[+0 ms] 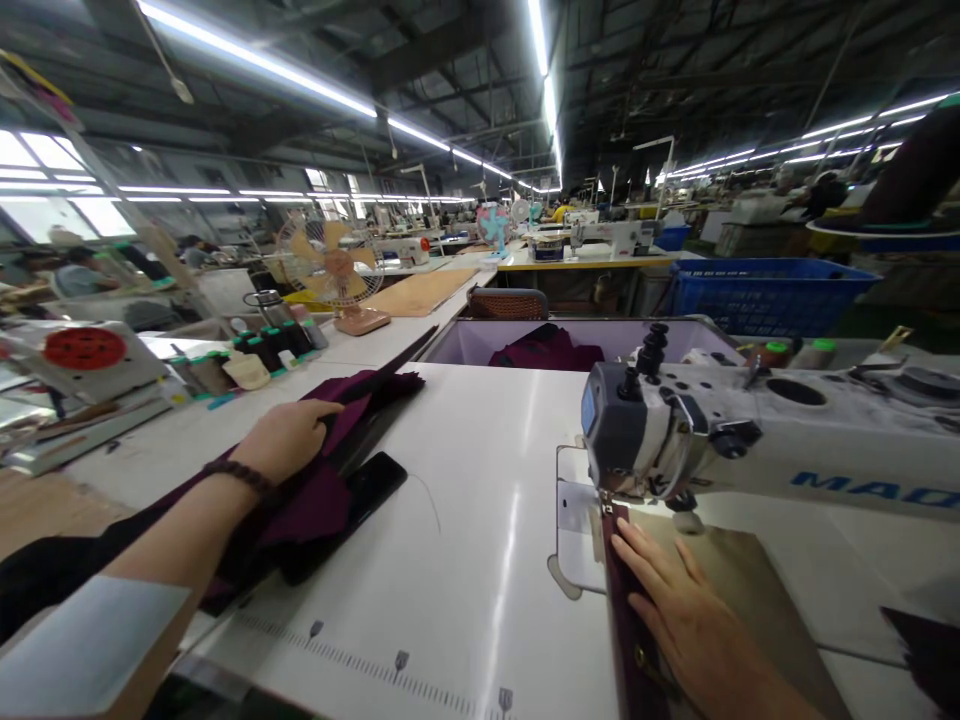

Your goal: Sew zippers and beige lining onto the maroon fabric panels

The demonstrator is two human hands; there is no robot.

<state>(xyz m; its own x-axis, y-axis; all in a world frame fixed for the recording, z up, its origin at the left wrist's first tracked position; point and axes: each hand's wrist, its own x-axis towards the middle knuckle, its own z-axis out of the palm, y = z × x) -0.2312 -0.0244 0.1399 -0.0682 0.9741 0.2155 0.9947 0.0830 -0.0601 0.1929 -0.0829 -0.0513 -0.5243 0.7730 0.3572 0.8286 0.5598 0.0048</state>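
Observation:
My left hand (289,440), with a beaded bracelet at the wrist, is on a pile of maroon and black cloth (315,490) at the left of the white table. Its fingers are bent together at a maroon piece. Beside the pile lies a black phone (379,482). On the right, my right hand (667,590) rests with fingers spread on a maroon strip (626,620) and a tan-grey panel (750,575). The strip's far end is at the needle area of a white sewing machine (750,450).
Thread spools (277,345) and a tan fan (341,270) stand at the left. Behind the table, a lilac-lined bin (457,345) holds maroon cloth. A blue basket (772,290) is at the back right. Ruler marks (401,665) run along the near edge.

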